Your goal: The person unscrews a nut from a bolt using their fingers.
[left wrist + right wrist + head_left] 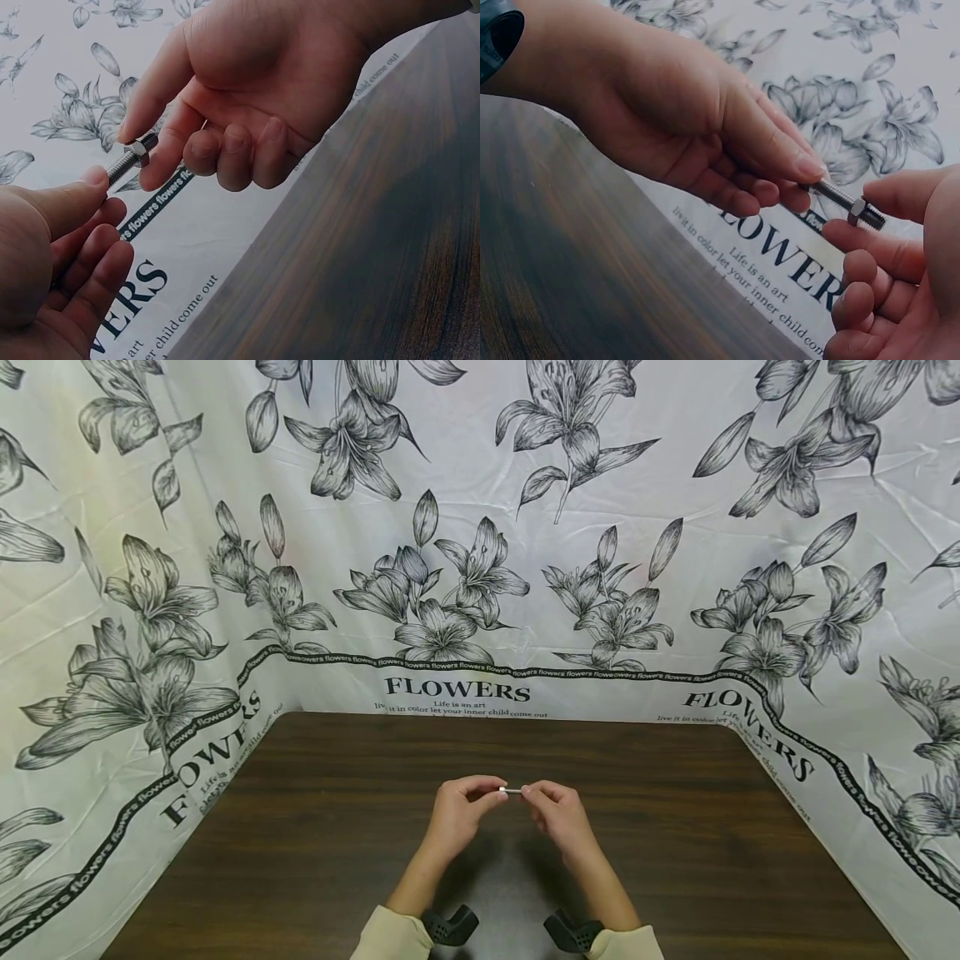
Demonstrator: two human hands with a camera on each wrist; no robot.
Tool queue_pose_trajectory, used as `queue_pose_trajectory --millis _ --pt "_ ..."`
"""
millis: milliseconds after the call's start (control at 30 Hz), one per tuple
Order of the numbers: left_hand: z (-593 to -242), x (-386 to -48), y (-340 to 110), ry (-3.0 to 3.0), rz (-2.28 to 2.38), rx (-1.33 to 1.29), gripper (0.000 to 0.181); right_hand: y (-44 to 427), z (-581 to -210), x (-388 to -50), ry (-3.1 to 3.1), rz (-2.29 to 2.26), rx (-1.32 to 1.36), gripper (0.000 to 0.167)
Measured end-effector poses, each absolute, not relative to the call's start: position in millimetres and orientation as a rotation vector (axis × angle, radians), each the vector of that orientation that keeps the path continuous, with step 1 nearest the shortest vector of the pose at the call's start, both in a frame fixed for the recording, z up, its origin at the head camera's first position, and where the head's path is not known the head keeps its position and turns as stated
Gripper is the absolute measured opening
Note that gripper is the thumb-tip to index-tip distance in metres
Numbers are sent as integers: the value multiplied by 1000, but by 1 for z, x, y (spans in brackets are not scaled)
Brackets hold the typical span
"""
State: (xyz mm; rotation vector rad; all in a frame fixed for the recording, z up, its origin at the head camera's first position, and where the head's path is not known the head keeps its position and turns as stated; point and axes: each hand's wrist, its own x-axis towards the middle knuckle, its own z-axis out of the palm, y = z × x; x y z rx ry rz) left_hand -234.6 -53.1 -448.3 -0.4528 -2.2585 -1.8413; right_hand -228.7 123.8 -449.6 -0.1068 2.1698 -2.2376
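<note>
Sleeves [392, 937] sit nearest, above the dark bench [300, 835]. Farther off, the left hand [455, 814] pinches a nut [857, 211] on a bolt [837, 196]; the right hand [561, 820] grips the bolt's right end. Flowered cloth [536, 635] hangs at the far side.

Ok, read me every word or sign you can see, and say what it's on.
"FLOWERS": floral backdrop cloth, repeated.
"Life is an art": same cloth, underneath.
"live it in color let your inner child come out": same cloth, below that.
"flowers flowers flowers": cloth's black band.
Black device, left wrist: mark too blurred.
Bolt, hex nut: nothing readable.
</note>
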Motion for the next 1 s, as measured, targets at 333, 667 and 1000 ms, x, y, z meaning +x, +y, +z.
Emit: queue_pose_trajectory --millis 333,667,1000 --pt "-457 -242 -57 -2226 -1842 -475 13 121 -450 -227 2125 -2362 -229 16" --pt "-430 -225 -56 -2240 -1850 -424 13 118 -454 -228 2116 -2428 -345 20" --pt "-417 -218 -54 -2246 -1826 -447 12 121 -455 -230 2066 -2450 -330 22"
